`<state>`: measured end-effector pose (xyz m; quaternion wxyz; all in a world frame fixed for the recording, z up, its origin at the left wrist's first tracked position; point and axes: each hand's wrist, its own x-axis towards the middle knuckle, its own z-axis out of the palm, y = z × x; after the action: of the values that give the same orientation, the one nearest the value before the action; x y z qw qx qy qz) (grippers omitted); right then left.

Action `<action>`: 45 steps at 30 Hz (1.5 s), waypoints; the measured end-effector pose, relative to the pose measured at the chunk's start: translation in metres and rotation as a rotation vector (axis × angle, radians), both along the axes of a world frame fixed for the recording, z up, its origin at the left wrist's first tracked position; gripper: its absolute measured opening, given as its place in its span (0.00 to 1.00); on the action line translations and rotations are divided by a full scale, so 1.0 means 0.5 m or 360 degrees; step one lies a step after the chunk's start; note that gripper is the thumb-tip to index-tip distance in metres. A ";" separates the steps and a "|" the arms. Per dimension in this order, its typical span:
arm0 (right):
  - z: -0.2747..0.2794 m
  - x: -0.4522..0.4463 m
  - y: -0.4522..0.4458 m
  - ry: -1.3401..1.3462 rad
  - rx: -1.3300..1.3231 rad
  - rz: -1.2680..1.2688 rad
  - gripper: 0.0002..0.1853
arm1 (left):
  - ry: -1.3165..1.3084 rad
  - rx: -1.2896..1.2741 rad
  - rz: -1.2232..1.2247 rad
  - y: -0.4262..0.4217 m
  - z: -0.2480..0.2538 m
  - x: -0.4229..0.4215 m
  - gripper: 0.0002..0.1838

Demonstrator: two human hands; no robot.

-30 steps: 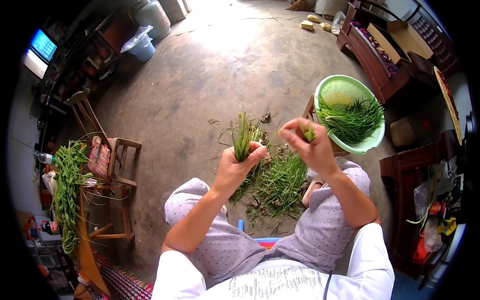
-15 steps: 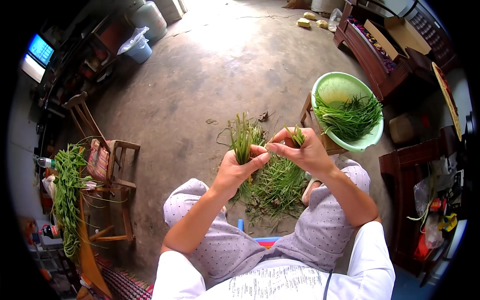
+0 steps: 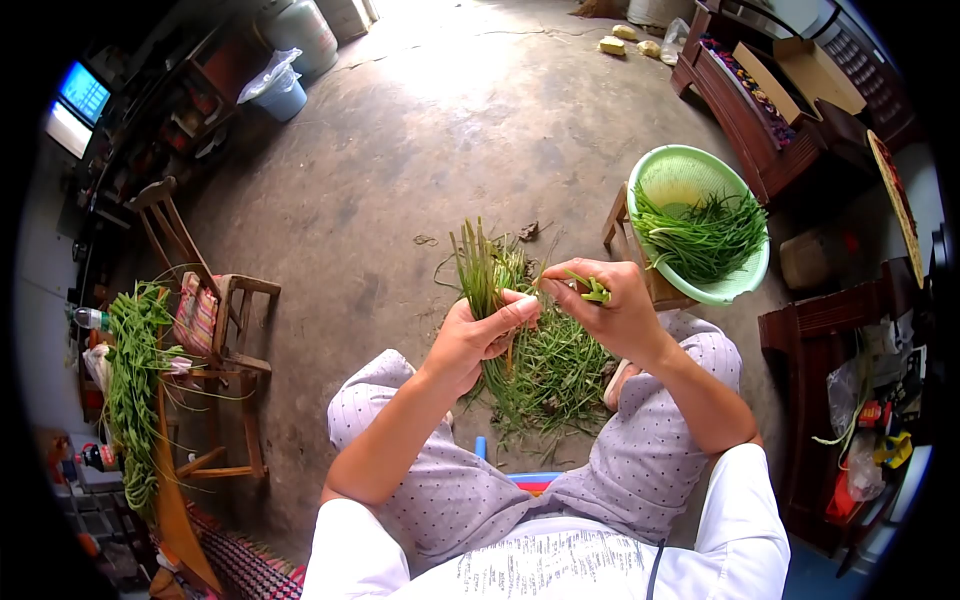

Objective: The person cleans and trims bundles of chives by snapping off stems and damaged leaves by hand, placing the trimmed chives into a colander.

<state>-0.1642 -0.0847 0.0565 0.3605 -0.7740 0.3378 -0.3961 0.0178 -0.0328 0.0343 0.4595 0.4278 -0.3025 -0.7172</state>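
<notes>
My left hand [image 3: 467,340] is closed around an upright bunch of chives [image 3: 474,262], its cut ends pointing up and away from me. Close beside it, my right hand [image 3: 622,315] grips a few chive stems [image 3: 596,289] in its fingers, while thumb and forefinger pinch a thin strand near the left hand. Beneath both hands, a heap of loose chives and trimmings [image 3: 565,375] lies on the floor between my feet. To the right, a light green colander [image 3: 662,170] on a wooden stool [image 3: 620,222] holds more chives [image 3: 708,238].
At left, leafy green stalks [image 3: 140,345] lie on a wooden surface next to a wooden chair [image 3: 240,310]. A blue bin [image 3: 280,98] and a gas cylinder [image 3: 302,35] stand at the far left. Dark wooden furniture [image 3: 740,100] lines the right side.
My right hand has drawn slightly right, away from the left hand, with its fingers turned lower. The bunch in my left hand leans a little more to the left.
</notes>
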 end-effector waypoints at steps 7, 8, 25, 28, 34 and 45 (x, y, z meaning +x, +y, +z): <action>0.011 0.002 0.005 0.0021 0.0082 0.0008 0.06 | -0.0050 -0.0079 0.0042 0.001 -0.005 0.000 0.06; 0.009 0.002 0.004 0.0008 0.0066 0.0011 0.06 | -0.0050 -0.0079 0.0043 0.001 -0.005 0.000 0.06; 0.014 0.005 0.009 0.0059 0.0025 -0.0020 0.06 | -0.0037 -0.0045 0.0039 0.000 -0.011 0.000 0.06; 0.007 0.005 0.008 0.0054 0.0005 -0.0026 0.05 | -0.0033 -0.0039 0.0031 0.000 -0.010 0.000 0.05; 0.006 0.004 0.008 0.0058 -0.0024 -0.0029 0.05 | -0.0011 -0.0035 0.0025 0.001 -0.010 0.000 0.06; 0.007 0.006 0.011 0.0029 0.0017 -0.0018 0.05 | -0.0025 -0.0062 0.0001 0.002 -0.006 0.001 0.05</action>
<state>-0.1613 -0.0792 0.0600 0.3592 -0.7739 0.3474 -0.3891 0.0183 -0.0317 0.0312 0.4655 0.4245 -0.3198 -0.7077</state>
